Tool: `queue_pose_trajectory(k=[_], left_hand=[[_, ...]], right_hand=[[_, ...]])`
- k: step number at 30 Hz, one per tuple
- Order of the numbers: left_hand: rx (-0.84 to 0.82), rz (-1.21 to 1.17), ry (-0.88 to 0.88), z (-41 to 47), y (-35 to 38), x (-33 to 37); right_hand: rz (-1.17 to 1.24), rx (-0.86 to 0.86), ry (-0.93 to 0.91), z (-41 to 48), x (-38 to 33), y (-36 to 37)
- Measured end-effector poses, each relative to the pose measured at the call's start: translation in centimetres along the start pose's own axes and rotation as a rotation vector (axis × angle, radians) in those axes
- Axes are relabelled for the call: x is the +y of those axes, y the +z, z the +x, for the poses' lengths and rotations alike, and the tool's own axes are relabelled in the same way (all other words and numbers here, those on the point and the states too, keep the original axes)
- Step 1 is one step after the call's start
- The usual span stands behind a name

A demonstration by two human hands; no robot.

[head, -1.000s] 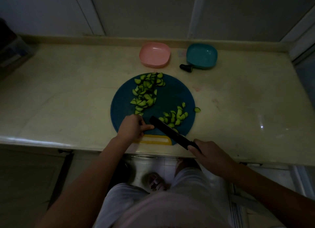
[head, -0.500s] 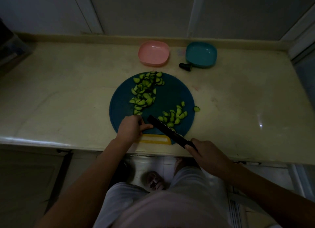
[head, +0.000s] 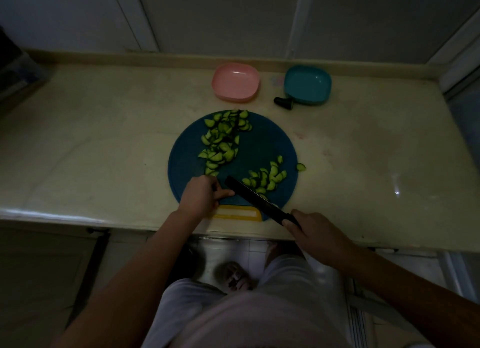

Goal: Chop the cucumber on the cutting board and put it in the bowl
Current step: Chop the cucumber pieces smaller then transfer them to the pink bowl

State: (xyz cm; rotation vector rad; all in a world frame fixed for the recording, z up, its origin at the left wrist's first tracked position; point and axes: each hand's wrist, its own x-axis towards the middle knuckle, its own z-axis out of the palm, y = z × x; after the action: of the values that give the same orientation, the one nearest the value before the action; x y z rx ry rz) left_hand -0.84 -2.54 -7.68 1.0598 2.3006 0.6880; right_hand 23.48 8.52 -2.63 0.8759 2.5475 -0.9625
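Mostly, cucumber pieces (head: 220, 142) lie beyond both hands (knife (head: 255, 198) between).

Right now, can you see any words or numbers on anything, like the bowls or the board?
None can be read.
Pink bowl: plain, no writing.
Teal bowl: plain, no writing.
Board: no label; its yellow handle shows only a pale strip, no letters.
Knife: too dark to tell.
Counter: a faint pinkish mark between the bowls, too blurred to read.
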Motion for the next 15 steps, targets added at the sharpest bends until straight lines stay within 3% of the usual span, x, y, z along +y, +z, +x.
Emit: queue_pose_trajectory(k=[15], left_hand=[[-0.014, -0.009, -0.026, -0.16, -0.26, 0.38]], right_hand=[[-0.08, 0.034, -0.005, 0.61, -1.04, 0.29]])
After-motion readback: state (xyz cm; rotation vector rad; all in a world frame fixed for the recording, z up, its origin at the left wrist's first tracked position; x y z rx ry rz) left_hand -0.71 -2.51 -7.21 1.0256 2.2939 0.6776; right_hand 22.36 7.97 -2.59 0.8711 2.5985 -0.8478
